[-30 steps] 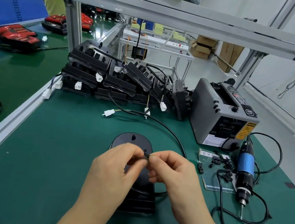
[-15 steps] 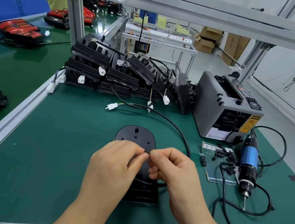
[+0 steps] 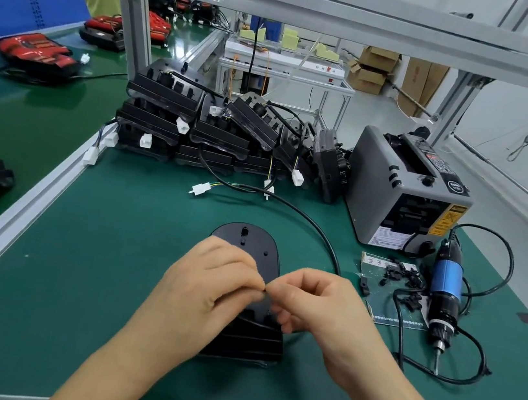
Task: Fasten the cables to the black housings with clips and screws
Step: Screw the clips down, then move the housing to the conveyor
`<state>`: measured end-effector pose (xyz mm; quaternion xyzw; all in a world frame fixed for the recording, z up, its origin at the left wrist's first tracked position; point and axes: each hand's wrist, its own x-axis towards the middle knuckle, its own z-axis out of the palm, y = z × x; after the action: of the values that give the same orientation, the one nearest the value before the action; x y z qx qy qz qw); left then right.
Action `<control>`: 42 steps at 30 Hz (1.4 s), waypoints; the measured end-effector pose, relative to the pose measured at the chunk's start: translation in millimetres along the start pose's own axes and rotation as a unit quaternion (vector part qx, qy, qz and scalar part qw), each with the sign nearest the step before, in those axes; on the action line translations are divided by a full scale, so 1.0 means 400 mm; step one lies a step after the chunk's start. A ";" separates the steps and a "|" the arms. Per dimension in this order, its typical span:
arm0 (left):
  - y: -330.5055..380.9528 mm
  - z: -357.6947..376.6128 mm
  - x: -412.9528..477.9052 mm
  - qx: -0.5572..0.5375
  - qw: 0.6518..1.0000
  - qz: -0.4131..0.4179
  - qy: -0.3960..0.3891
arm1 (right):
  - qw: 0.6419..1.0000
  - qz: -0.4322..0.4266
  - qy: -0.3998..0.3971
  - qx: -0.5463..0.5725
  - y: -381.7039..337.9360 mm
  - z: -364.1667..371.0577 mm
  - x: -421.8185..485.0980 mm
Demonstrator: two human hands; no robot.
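Observation:
A black housing [image 3: 250,249] lies flat on the green mat in front of me, its rounded end pointing away. My left hand [image 3: 209,287] and my right hand [image 3: 315,305] hover over its middle, fingertips meeting and pinching a tiny dark part between them; the part itself is mostly hidden. A black cable [image 3: 313,223] curves from the housing's right side away to a white connector [image 3: 200,188]. Small black clips [image 3: 401,276] lie scattered on a card at the right. The blue electric screwdriver [image 3: 445,286] lies beside them.
A pile of black housings [image 3: 205,123] with cables and white plugs fills the back of the mat. A grey tape dispenser [image 3: 403,189] stands at the back right. The screwdriver's cord [image 3: 404,351] loops over the right front. An aluminium frame post [image 3: 137,29] rises at the back left.
My fingertips have stayed together over the housing with only small finger movements. The camera has tilted, so the whole scene sits a little differently in view.

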<state>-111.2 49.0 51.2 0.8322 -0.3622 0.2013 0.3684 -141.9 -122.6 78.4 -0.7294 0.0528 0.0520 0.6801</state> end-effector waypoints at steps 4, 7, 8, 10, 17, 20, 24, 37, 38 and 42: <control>-0.019 -0.027 -0.046 -0.071 0.991 -0.096 -0.061 | 0.999 0.005 0.008 -0.034 0.012 -0.002 -0.013; -0.020 -0.024 -0.064 -0.035 0.989 -0.092 -0.112 | 0.996 0.012 0.001 -0.086 0.028 0.008 -0.026; -0.016 -0.019 -0.063 -0.018 0.990 -0.086 -0.108 | 0.994 0.010 0.003 -0.113 0.033 0.011 -0.029; -0.008 -0.012 -0.058 -0.006 0.992 -0.085 -0.092 | 0.985 -0.002 0.017 -0.174 0.041 0.015 -0.035; -0.003 -0.005 -0.059 -0.025 0.990 -0.119 -0.071 | 0.956 -0.053 0.057 -0.284 0.053 0.021 -0.054; -0.001 -0.003 -0.059 -0.027 0.989 -0.128 -0.066 | 0.947 -0.068 0.074 -0.305 0.054 0.026 -0.059; -0.001 -0.004 -0.057 -0.037 0.989 -0.129 -0.069 | 0.927 -0.115 0.107 -0.341 0.065 0.040 -0.061; -0.007 -0.005 -0.054 -0.065 0.988 -0.124 -0.060 | 0.824 -0.248 0.151 -0.487 0.081 0.047 -0.043; -0.007 -0.005 -0.055 -0.067 0.988 -0.121 -0.061 | 0.821 -0.252 0.149 -0.490 0.079 0.044 -0.038; -0.006 -0.002 -0.057 -0.069 0.989 -0.118 -0.061 | 0.816 -0.261 0.133 -0.498 0.067 0.025 -0.018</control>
<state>-124.2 61.2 37.0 0.8525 -0.2961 0.0800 0.4233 -153.1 -114.6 52.3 -0.9546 -0.0830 -0.2058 0.1986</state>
